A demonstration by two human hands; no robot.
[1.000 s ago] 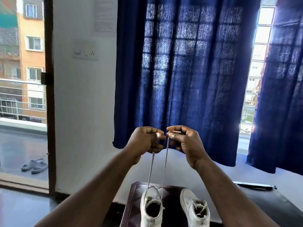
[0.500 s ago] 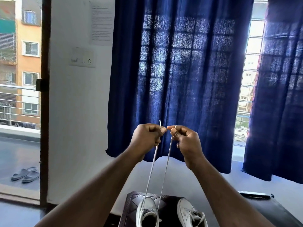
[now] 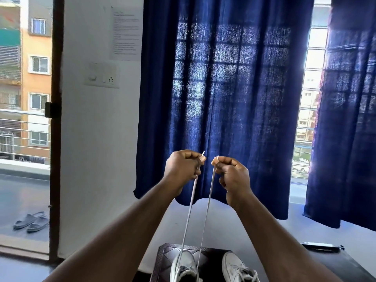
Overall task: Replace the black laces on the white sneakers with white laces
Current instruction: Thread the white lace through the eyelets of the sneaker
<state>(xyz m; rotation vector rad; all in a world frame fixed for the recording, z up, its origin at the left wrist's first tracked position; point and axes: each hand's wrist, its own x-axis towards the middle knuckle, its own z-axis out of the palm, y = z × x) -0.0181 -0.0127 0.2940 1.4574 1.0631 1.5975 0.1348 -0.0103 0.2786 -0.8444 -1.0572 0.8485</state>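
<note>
The fingers (image 3: 197, 159) of the left hand (image 3: 183, 167) are curled tight and pinch one end of the white lace (image 3: 189, 212) between thumb and forefinger, its tip poking up just above the knuckles. The right hand (image 3: 232, 176) grips the other end the same way, its fingers folded in on the strand. The two hands sit side by side at the same height, raised in front of the person, close together but not touching. From each pinch a strand runs straight and taut down to the left-side sneaker (image 3: 184, 265), where both strands enter the front of the shoe near its opening. The right-side sneaker (image 3: 236, 265) stands just beside it, already laced. Both shoes rest toes-away on a small dark patterned desk (image 3: 162, 259) at the bottom edge of the view. Behind hangs a dark blue curtain (image 3: 223, 98) with a barred window glowing through it. On the white wall to the left are a switch panel (image 3: 101, 76) and a printed sheet (image 3: 126, 35). Beyond the open doorway a pair of grey slippers (image 3: 31, 220) lies on the balcony floor
</note>
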